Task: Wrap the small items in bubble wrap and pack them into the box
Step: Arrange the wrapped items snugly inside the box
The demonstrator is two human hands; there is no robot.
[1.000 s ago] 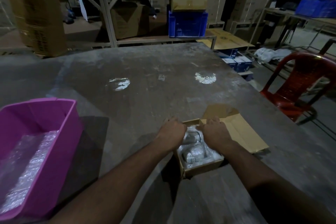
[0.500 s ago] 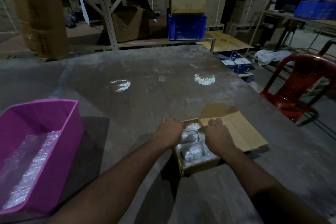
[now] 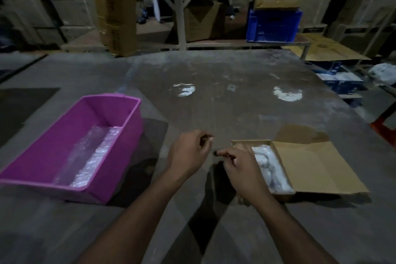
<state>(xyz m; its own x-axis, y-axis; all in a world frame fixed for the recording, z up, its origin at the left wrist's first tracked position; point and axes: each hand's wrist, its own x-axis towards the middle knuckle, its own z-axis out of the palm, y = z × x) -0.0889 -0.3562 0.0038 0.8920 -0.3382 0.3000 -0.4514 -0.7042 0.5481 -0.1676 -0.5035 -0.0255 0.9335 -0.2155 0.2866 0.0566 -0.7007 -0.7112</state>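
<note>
A small cardboard box (image 3: 250, 142) sits on the table at the right, with its lid flap (image 3: 317, 169) folded out flat to the right. Bubble-wrapped items (image 3: 270, 167) fill the box. My right hand (image 3: 242, 167) hovers over the box's left edge and hides that side; its fingers are curled in with nothing visible in them. My left hand (image 3: 188, 154) hangs just left of the box above the bare table, loosely curled with fingers apart and empty. A pink plastic bin (image 3: 132, 113) at the left holds a sheet of bubble wrap (image 3: 92, 156).
The grey table (image 3: 225, 109) stretches ahead of my hands, with two bright light reflections on it. Past its far edge stand a blue crate (image 3: 274, 25), stacked cartons and a tall carton (image 3: 116, 8). Part of a red chair (image 3: 385, 122) shows at the right edge.
Both hands have lifted off the box contents and drifted left. The view has swung left, so the box now lies to the right and the pink bin nearer the middle.
</note>
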